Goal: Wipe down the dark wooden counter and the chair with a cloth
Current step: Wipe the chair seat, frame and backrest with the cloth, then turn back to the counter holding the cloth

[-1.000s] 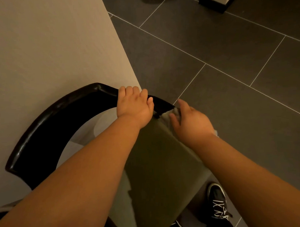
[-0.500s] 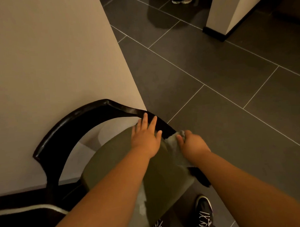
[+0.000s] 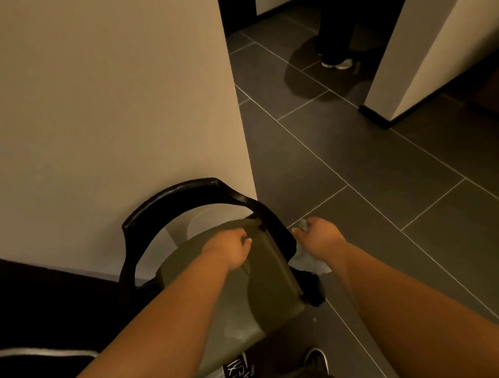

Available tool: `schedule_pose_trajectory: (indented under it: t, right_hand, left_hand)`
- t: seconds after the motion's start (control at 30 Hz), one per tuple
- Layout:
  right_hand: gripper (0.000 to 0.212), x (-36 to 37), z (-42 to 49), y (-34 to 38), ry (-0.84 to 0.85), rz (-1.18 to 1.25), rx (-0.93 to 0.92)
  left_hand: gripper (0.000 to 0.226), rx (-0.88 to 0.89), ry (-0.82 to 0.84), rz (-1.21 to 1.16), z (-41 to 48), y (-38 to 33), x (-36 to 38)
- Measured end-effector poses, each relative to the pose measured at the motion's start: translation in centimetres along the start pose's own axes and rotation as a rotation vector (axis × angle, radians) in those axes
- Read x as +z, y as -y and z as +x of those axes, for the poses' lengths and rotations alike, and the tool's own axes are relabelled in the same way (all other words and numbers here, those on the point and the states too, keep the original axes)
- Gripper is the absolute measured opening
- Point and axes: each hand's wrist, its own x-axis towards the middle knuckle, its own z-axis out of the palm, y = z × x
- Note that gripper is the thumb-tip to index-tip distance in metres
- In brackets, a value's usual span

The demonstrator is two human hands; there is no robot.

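The chair has a glossy black curved back rail (image 3: 191, 188) and an olive green seat (image 3: 263, 284). It stands against a beige wall. My left hand (image 3: 230, 247) rests on the rear part of the seat with its fingers bent down onto the cushion. My right hand (image 3: 319, 237) is just outside the chair's right rail and grips a crumpled grey cloth (image 3: 309, 261). The cloth hangs below that hand, against the side of the rail. Part of the cloth is hidden by the hand.
The beige wall (image 3: 112, 108) ends at a corner above the chair. Dark grey floor tiles (image 3: 384, 198) spread to the right. Another person's legs and shoe (image 3: 337, 63) stand at the top. A white pillar with a black base (image 3: 381, 116) is at the upper right. My shoes (image 3: 316, 359) are below.
My left hand left the black back rail and came down onto the seat. My right hand carried the cloth from the seat's edge to the outside of the right rail. The view tilted up.
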Motion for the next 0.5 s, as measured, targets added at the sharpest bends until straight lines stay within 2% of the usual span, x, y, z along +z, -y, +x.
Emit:
schedule_pose_trajectory:
  t: [0.1, 0.23, 0.4, 0.5]
  right_hand:
    - [0.062, -1.7, -2.0, 1.9, 0.01, -0.014, -0.011]
    - [0.075, -3.2, -4.5, 5.1, 0.076, 0.009, -0.059]
    - [0.053, -3.9, -8.1, 8.9, 0.108, 0.025, -0.208]
    - [0.053, -3.9, -9.8, 10.8, 0.129, 0.008, -0.269]
  left_hand:
    - [0.044, -0.012, -0.005, -0.015, -3.4, 1.0, -1.5]
    - [0.046, -0.051, -0.042, -0.055, -8.1, 2.3, -3.8]
    - [0.044, -0.108, -0.124, -0.098, -13.5, 4.3, -5.7]
    - [0.042, -0.134, -0.169, -0.109, -16.6, 5.6, -6.7]
